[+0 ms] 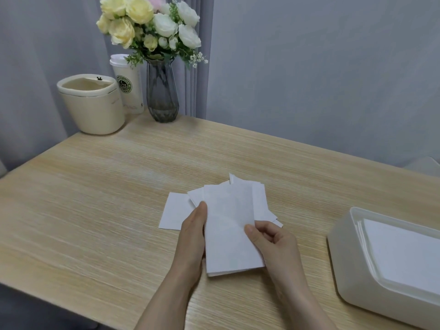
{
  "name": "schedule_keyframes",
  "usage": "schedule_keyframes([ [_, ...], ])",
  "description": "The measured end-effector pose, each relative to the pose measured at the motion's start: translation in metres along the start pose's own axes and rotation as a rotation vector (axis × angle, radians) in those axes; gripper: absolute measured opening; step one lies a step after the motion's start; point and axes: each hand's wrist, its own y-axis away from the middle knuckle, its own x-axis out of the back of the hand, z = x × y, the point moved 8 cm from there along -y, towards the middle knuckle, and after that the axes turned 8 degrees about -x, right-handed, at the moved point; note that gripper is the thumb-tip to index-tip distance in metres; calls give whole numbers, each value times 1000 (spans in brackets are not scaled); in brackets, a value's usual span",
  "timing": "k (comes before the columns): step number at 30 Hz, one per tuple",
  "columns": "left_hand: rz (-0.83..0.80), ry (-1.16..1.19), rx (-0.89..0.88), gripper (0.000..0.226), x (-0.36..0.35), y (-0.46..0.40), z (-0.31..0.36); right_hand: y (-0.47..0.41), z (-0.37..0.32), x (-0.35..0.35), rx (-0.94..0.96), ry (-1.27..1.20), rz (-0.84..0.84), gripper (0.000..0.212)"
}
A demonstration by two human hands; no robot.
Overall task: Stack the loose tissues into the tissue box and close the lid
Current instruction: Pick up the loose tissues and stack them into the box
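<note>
So the stack of tissues (228,232) sits right in the lower middle of the frame, held just above the table (95,198) by both hands. The left hand (192,236) runs along the stack's left edge, thumb up near the top corner, fingers out of sight underneath, so it's basically cradling the pile. The right hand (271,241) pinches the right edge, thumb on top and fingers curled below. Looks to me like they're squaring the sheets up so they go in as one neat block instead of a floppy mess.

Behind the held stack there are more loose tissues (176,210) still lying fanned out on the table, a flat one poking out to the left and a few overlapping ones toward the right. So the gathering isn't done yet, I'd say.

The tissue box (345,258) is at the lower right edge of the frame, well apart from the hands, open on top with a white stack already inside. Can't spot the lid for sure; something pale at the far right edge might be it, hard to tell.

Upper left corner of the table has a cream desktop bin (92,106), a coffee cup (128,84) and a grey glass vase (162,91) with yellow and white flowers (150,25), all out of the way.
</note>
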Motion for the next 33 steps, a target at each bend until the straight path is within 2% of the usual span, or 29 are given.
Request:
schedule_keyframes([
  [7,16,-18,-25,37,2,-1,0,-1,1,-1,17,10,-12,6],
  [13,8,-13,-37,21,1,-1,-1,-3,3,0,16,31,-15,5],
  [20,157,-118,-151,25,17,-5,2,-32,-16,38,188,289,279,16],
  [26,181,-53,-109,25,23,-6,-2,-62,-9,38,61,581,273,40],
  [30,202,-52,-114,26,24,-7,-2,-61,-12,33,45,745,292,40],
  [33,239,-40,-122,24,27,-8,-4,-60,-12,33,35,741,304,37],
])
